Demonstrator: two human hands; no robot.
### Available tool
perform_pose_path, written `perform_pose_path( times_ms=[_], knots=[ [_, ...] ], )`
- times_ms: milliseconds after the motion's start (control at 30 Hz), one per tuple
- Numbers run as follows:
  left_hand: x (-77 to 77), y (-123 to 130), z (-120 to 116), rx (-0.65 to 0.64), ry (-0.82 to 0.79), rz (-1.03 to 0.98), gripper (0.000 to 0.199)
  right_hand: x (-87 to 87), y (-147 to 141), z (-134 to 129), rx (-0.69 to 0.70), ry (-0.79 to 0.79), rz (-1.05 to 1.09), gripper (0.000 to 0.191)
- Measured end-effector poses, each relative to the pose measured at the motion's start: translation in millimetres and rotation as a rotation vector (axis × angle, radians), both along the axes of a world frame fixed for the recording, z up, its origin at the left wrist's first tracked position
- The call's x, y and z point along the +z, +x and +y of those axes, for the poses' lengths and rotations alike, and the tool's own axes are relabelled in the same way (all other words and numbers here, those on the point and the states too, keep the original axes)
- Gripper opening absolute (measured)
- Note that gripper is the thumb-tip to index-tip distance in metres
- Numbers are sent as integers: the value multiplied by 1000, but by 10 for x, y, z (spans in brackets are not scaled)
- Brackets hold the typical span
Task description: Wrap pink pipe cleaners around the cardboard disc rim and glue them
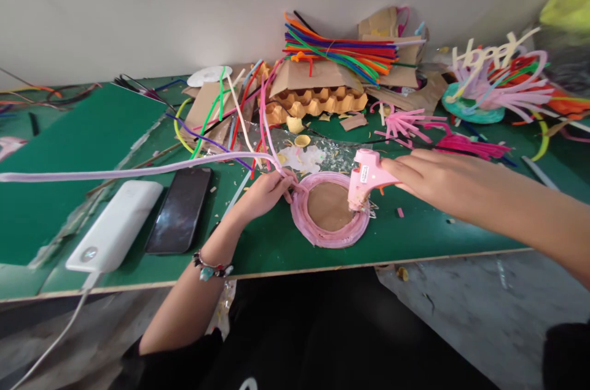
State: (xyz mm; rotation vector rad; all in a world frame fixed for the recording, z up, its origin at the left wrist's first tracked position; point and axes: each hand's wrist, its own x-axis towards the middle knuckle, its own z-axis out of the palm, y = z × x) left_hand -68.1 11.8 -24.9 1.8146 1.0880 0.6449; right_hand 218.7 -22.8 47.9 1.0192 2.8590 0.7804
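Observation:
A round cardboard disc (328, 206) with a pink ring (310, 231) of pipe cleaners around its edge lies near the table's front edge. My left hand (265, 193) pinches a long lilac pipe cleaner (203, 163) at the ring's upper left; its free length stretches far to the left. My right hand (417, 172) is wrapped round the handle of a pink glue gun (366, 178), whose nozzle points down at the right side of the ring. The exact tip of the nozzle is hard to make out.
A black phone (179, 212) and a white power bank (115, 227) with a cable lie left. Behind are an egg carton (318, 101), a bundle of coloured pipe cleaners (341, 49) and cardboard scraps. A decorated teal piece (474, 109) stands at back right, near pink pipe cleaners (403, 123).

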Motion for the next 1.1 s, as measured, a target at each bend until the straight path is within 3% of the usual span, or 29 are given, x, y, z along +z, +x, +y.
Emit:
perform_pose_path(
  times_ms=[133, 467, 600, 667, 767, 900, 1100],
  knots=[
    [0, -5, 3, -3, 7, 5, 17, 12, -23, -9, 22, -38, -17, 45],
    [-19, -8, 16, -17, 11, 8, 18, -33, -181, -43, 52, -53, 43, 28],
    [10, -3, 8, -15, 13, 15, 18, 13, -215, -30, 72, -47, 108, 33],
    [21, -2, 4, -13, 17, 24, 17, 35, -173, 13, 10, -99, 183, 38],
    [20, -3, 1, -17, 15, 29, 17, 7, -55, 153, -213, -150, 303, 42],
    [11, 0, 3, -21, 6, 25, 19, -189, 64, 411, -479, -140, 460, 41],
    [32, 13, -2, -9, -9, 40, 18, -555, -74, 605, -583, -206, 603, 35]
  ],
)
